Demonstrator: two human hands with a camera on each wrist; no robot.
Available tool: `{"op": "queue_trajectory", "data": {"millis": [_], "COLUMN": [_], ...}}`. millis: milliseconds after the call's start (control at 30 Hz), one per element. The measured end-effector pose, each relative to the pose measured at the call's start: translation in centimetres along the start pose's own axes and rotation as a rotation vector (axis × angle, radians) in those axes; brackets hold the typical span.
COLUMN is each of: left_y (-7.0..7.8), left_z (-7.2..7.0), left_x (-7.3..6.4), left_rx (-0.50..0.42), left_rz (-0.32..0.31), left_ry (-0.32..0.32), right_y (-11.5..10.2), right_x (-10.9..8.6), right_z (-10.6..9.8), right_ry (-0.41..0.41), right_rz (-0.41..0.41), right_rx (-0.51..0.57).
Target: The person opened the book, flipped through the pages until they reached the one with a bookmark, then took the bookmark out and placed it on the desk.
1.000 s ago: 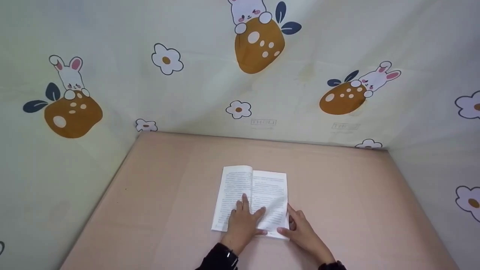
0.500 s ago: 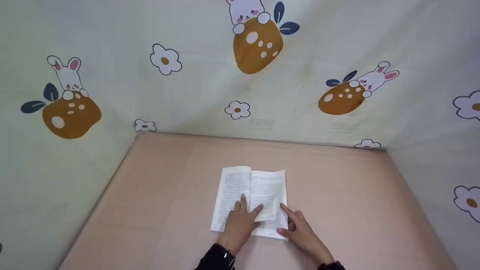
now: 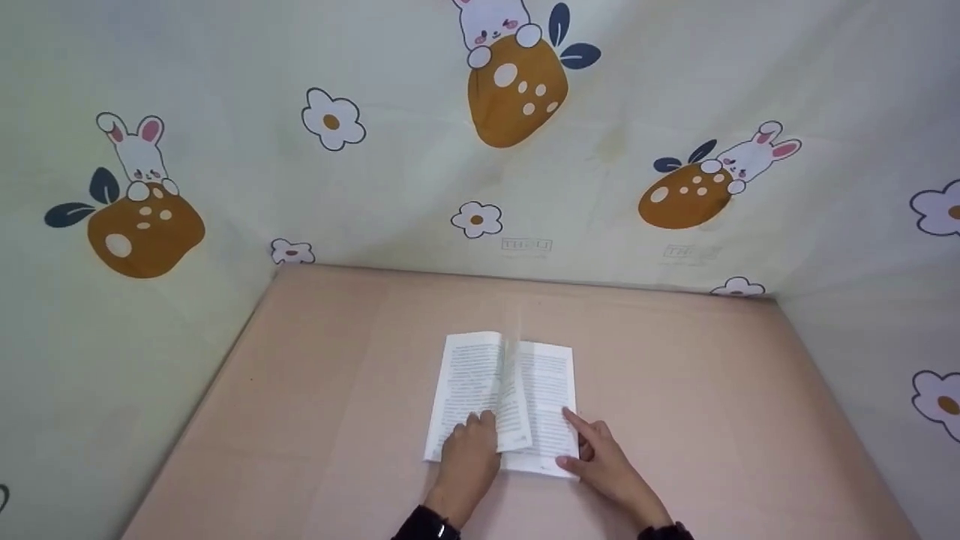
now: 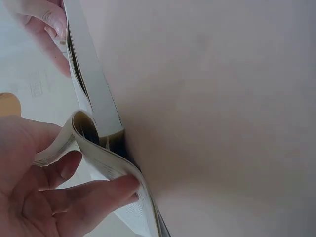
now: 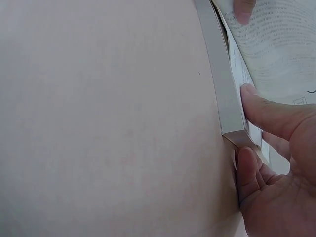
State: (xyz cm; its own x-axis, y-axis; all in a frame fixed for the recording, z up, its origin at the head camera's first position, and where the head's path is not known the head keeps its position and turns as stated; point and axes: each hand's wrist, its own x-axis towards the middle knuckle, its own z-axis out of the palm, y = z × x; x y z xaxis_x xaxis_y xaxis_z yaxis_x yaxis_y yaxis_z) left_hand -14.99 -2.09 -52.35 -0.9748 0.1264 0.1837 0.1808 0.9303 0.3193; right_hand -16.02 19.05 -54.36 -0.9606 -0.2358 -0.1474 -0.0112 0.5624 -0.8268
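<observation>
An open book (image 3: 551, 379) with printed pages lies on the table. My left hand (image 3: 470, 454) is over the lower part of its left page. One loose page (image 3: 514, 420) stands raised from the middle of the book, bent over toward the left. In the left wrist view, the left thumb and a finger pinch the raised page (image 4: 58, 145), while other fingertips (image 4: 126, 185) touch the left page. My right hand (image 5: 281, 128) grips the book's lower right corner, thumb on top and curled fingers at the underside; its index finger points up along the right page's margin.
The pinkish-tan tabletop (image 3: 315, 390) spreads around the book. A pale cloth wall (image 3: 397, 187) printed with rabbits, orange fruit and flowers rises behind it and on both sides. Dark sleeves (image 3: 427, 525) cover the wrists.
The page under the left fingers has lifted off the right side and swung left toward the spine. The left hand has drawn its fingers in; the right index finger has shifted onto the page's margin.
</observation>
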Motion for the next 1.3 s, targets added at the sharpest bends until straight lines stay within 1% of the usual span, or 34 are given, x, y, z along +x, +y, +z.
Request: {"op": "queue_trajectory", "data": {"millis": [67,133,267,333,400,533,567,700,800,900,1067,1100,1233,1300], "left_y": [-0.2,-0.3,-0.6,-0.7,-0.9,-1.4,-1.5,-2.0,-2.3,-2.3,-2.4,-2.4,-2.4,-2.4], "left_z": [-0.3,-0.5,-0.7,-0.7,-0.6,-0.4,-0.3,-0.3,-0.4,-0.6,-0.6,-0.6,-0.7,-0.9], "left_x": [-0.1,-0.1,-0.1,-0.1,-0.1,-0.2,-0.3,-0.4,-0.5,-0.5,-0.6,-0.6,-0.5,-0.4], "left_rx": [-0.020,-0.050,-0.154,-0.183,-0.200,-0.169,-0.156,-0.089,-0.063,-0.073,-0.049,-0.044,-0.079,-0.101], "left_rz": [-0.019,-0.044,-0.115,-0.146,-0.170,-0.193,-0.202,-0.248,-0.260,-0.257,-0.238,-0.240,-0.263,-0.275], "left_ry": [-0.007,-0.029,-0.085,-0.093,-0.083,-0.039,-0.036,-0.052,-0.056,-0.050,-0.020,-0.013,0.003,-0.010], "right_y": [-0.1,0.0,0.0,0.0,0.0,0.0,0.0,-0.1,0.0,0.0,-0.1,-0.1,-0.1,0.0], "right_x": [0.0,0.0,0.0,0.0,0.0,0.0,0.0,0.0,-0.1,-0.1,-0.1,-0.1,-0.2,-0.3], "right_z": [-0.1,0.0,0.1,0.2,0.3,0.3,0.2,0.1,-0.1,-0.1,0.0,0.0,-0.1,-0.1], "right_ry": [0.003,0.003,-0.009,-0.015,-0.017,-0.013,-0.013,-0.011,-0.013,-0.013,-0.012,-0.012,-0.014,-0.014], "right_rz": [0.010,0.010,0.003,0.006,0.010,0.019,0.019,0.022,0.013,0.005,0.005,0.006,0.000,-0.008], "right_rx": [-0.001,0.001,0.003,0.005,0.004,0.010,0.012,0.023,0.024,0.021,0.012,0.012,0.018,0.025]}}
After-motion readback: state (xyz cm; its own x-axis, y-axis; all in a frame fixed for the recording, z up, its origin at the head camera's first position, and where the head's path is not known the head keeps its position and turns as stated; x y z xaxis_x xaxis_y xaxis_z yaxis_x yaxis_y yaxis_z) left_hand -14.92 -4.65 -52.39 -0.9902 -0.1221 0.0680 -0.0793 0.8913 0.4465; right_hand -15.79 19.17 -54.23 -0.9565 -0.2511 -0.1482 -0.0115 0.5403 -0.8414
